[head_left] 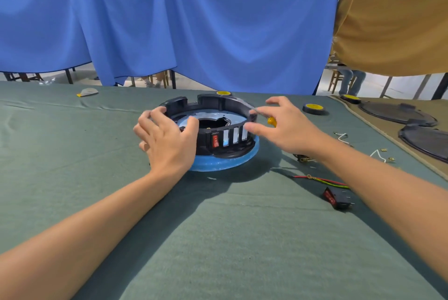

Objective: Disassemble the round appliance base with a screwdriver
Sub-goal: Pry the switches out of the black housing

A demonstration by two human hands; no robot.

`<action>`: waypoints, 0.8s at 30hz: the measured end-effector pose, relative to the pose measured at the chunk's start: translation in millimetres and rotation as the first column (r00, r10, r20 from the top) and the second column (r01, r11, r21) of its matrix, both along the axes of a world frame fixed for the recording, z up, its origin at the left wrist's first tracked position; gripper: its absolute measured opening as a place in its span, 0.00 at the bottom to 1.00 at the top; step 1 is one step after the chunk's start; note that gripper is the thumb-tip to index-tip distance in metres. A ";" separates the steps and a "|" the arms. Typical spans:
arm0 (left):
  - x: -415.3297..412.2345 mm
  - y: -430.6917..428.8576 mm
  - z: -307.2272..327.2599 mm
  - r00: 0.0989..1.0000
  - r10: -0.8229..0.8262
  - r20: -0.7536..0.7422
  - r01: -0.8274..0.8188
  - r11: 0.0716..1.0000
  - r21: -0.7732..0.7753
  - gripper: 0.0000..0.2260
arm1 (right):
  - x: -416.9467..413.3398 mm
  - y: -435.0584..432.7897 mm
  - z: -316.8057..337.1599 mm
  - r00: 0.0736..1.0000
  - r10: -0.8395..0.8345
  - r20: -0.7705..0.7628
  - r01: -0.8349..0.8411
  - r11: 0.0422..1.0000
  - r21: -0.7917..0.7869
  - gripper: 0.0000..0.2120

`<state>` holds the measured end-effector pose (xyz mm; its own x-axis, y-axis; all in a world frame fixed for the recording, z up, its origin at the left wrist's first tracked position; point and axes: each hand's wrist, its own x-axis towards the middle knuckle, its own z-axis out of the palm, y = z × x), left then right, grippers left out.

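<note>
The left grip (167, 139) clasps the round base (218, 106); the right grip (283, 130) pinches the screwdriver (271, 121), whose tip should seat squarely before turning.

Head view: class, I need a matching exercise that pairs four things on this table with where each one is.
Things:
1 left hand
2 loose red switch
3 blue pad
4 screwdriver

Places:
A under the black base
B lying on the green cloth, near right
C gripping the base's left rim
D held in the right hand

Pairs: 1-C; 2-B; 3-A; 4-D
</note>
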<state>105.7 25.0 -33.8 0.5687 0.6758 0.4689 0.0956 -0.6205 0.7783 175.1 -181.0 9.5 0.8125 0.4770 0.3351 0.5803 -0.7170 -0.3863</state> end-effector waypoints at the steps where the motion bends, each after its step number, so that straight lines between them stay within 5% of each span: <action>1: 1.2 2.2 0.5 1.000 -0.003 -0.008 0.003 0.997 -0.076 0.24 | 1.7 1.9 -1.0 1.000 0.001 -0.006 -0.001 0.999 -0.035 0.27; 10: 14.4 39.5 9.0 0.961 -0.196 0.193 0.268 0.825 -0.497 0.13 | -13.7 18.2 11.6 0.982 0.097 0.163 -0.090 0.995 -0.053 0.29; 13: 15.9 39.5 9.6 0.944 -0.235 0.230 0.323 0.801 -0.504 0.14 | -14.9 24.3 27.6 0.982 0.137 0.129 -0.119 0.983 -0.140 0.32; 19: 18.0 30.8 4.2 0.947 -0.226 0.230 0.311 0.824 -0.473 0.22 | -8.9 52.9 35.5 0.975 0.195 0.111 -0.152 0.937 -0.315 0.10; 24: 22.1 35.1 1.2 0.952 -0.214 0.220 0.292 0.853 -0.432 0.11 | -5.6 63.8 39.6 0.974 0.218 0.070 -0.167 0.888 -0.429 0.10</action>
